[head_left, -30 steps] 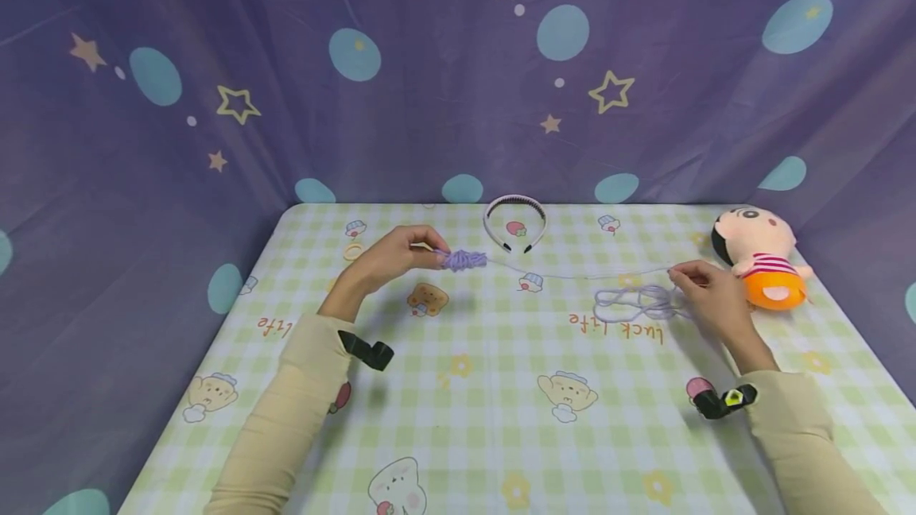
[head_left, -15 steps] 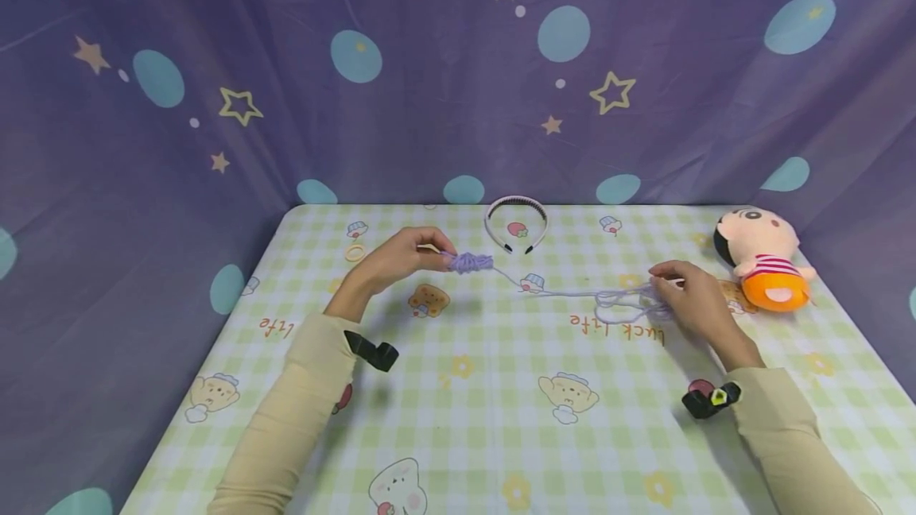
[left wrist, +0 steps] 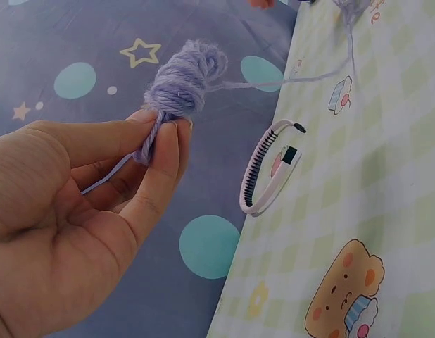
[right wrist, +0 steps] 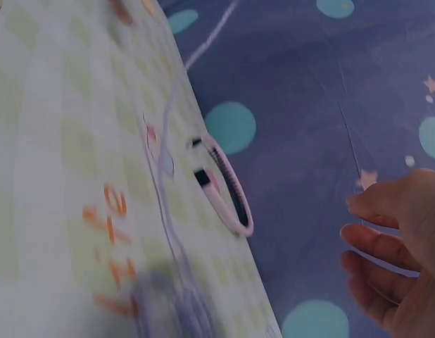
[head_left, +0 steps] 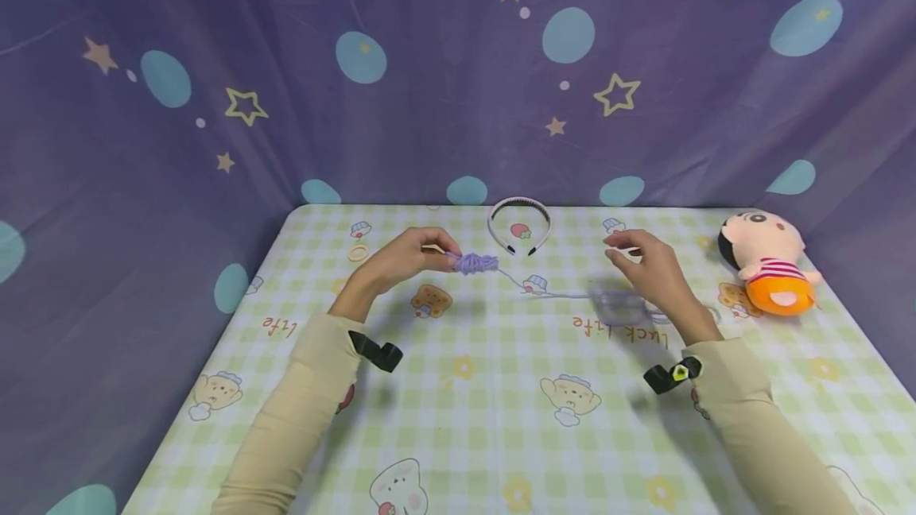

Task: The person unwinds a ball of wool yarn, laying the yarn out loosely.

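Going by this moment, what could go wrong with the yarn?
1. The wound yarn bundle might loosen or slip, since the left hand pinches it only at one end.
2. The loose yarn loops could tangle if the strand running towards the bundle is pulled, as the right hand nearby holds nothing to guide them.

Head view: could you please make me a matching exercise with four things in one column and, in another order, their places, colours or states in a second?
1. Wound yarn
2. Headband
3. Doll
4. Right hand

A. Red-and-white stripes above orange
B. Raised, holding nothing
C. Near the middle of the table's far edge
D. Purple, held by the left hand

Pairs: 1-D, 2-C, 3-A, 4-B
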Demonstrator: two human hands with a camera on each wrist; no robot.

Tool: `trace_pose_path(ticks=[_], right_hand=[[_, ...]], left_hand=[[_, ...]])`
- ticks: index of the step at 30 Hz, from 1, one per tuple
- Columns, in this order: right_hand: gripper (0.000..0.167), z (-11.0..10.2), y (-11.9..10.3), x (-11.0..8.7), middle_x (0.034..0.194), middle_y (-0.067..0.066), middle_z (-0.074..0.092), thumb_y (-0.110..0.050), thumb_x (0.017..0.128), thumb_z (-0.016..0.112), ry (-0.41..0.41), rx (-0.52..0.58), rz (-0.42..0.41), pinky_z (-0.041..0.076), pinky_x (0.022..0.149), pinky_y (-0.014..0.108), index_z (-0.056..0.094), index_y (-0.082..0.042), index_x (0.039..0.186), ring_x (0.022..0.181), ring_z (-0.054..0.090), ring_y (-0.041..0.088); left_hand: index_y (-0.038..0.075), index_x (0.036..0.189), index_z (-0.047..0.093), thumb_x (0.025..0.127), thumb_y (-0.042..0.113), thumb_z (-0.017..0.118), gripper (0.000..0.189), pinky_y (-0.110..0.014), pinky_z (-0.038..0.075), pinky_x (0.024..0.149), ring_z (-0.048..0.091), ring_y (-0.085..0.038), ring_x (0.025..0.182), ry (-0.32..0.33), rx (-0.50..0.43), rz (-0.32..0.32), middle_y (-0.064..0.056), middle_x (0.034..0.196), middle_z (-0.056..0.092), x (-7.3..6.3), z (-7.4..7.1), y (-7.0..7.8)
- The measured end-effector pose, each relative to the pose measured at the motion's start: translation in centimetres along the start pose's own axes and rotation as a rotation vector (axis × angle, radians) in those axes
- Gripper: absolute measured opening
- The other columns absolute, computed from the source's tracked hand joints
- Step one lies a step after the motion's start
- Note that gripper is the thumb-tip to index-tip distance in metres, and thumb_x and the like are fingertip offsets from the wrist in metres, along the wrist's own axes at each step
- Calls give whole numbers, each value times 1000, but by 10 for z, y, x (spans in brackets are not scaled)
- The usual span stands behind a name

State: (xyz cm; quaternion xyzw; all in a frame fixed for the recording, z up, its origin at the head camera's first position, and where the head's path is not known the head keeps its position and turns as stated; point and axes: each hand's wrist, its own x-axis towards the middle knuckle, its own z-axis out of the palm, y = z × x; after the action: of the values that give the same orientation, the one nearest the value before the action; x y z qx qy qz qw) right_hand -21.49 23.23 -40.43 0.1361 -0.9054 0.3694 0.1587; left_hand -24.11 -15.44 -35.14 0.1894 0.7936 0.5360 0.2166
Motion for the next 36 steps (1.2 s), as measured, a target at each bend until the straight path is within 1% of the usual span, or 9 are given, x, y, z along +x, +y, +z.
trace_pose_path(ticks=[3, 6, 18, 25, 28, 30, 32, 34, 36], right_hand=[[19, 12, -6, 6, 108, 18, 65, -10, 92, 64, -7, 40, -29, 50, 87, 50, 65, 0, 109, 99, 61, 34], [20, 22, -12, 12, 107, 17, 66, -9, 91, 65, -27, 76, -44, 50, 87, 49, 65, 0, 109, 99, 61, 32], [21, 66, -29, 24, 105, 15, 68, -11, 89, 68, -109, 198, -51, 54, 81, 42, 66, -2, 108, 95, 65, 28], [24, 92, -45, 22, 106, 10, 69, -19, 92, 66, -221, 325, -57, 54, 82, 35, 66, -6, 111, 95, 65, 22], [22, 103, -50, 20, 105, 8, 69, -19, 92, 66, -254, 357, -77, 55, 80, 31, 66, -6, 110, 95, 65, 21], [18, 109, -52, 20, 102, 8, 70, -17, 91, 66, -253, 357, -98, 55, 79, 29, 68, -7, 106, 92, 66, 20], [14, 115, -53, 18, 99, 9, 70, -15, 90, 67, -238, 344, -118, 55, 78, 28, 69, -6, 101, 89, 66, 20], [11, 117, -55, 17, 95, 9, 70, -13, 90, 67, -219, 331, -129, 55, 75, 28, 70, -5, 97, 85, 66, 20], [10, 117, -56, 16, 92, 9, 71, -13, 90, 67, -206, 325, -117, 54, 72, 26, 70, -5, 95, 82, 66, 20]], left_hand=[[4, 104, 62, 93, 12, 63, 13, -49, 46, 99, 61, -24, 100, -2, -3, 2, -10, 112, 58, 0, 0, 0], [4, 104, 62, 93, 12, 63, 13, -47, 47, 98, 61, -24, 99, -1, 0, 1, -10, 111, 58, 0, -1, -1], [6, 103, 63, 92, 13, 63, 12, -38, 50, 94, 62, -24, 99, -3, 11, 5, -10, 108, 60, 4, 2, 0], [6, 102, 64, 93, 12, 63, 12, -38, 51, 94, 63, -24, 98, -7, 17, 8, -9, 107, 60, 5, 5, 2], [6, 102, 64, 92, 12, 63, 12, -39, 51, 94, 63, -24, 98, -10, 15, 12, -10, 107, 60, 7, 7, 3], [5, 102, 64, 92, 12, 64, 12, -44, 50, 96, 63, -25, 98, -14, 7, 14, -11, 107, 60, 7, 7, 3], [5, 102, 64, 92, 12, 64, 12, -45, 49, 96, 63, -26, 98, -18, 6, 14, -11, 107, 60, 7, 8, 4], [5, 102, 64, 92, 12, 64, 12, -44, 50, 96, 63, -26, 99, -20, 8, 12, -11, 108, 60, 8, 8, 5], [5, 102, 64, 92, 13, 64, 12, -42, 50, 95, 63, -25, 99, -21, 14, 12, -11, 108, 60, 8, 8, 5]])
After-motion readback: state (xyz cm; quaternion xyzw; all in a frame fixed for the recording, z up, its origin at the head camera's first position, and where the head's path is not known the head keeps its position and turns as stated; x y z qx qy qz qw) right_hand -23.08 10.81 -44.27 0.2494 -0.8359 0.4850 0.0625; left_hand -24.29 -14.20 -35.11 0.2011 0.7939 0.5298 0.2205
